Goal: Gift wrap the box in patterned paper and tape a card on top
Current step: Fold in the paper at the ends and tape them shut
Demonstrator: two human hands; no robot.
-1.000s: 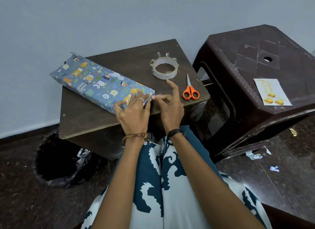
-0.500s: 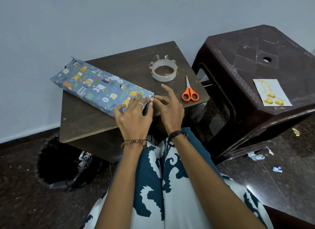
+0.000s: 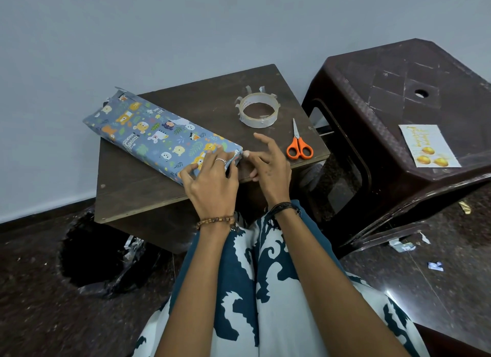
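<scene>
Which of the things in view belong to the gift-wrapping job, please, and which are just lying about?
Belong to the job:
wrapped box
tape roll
scissors
card
left hand
right hand

Just lying about:
bin
paper scraps
plastic stool (only holds the card)
</scene>
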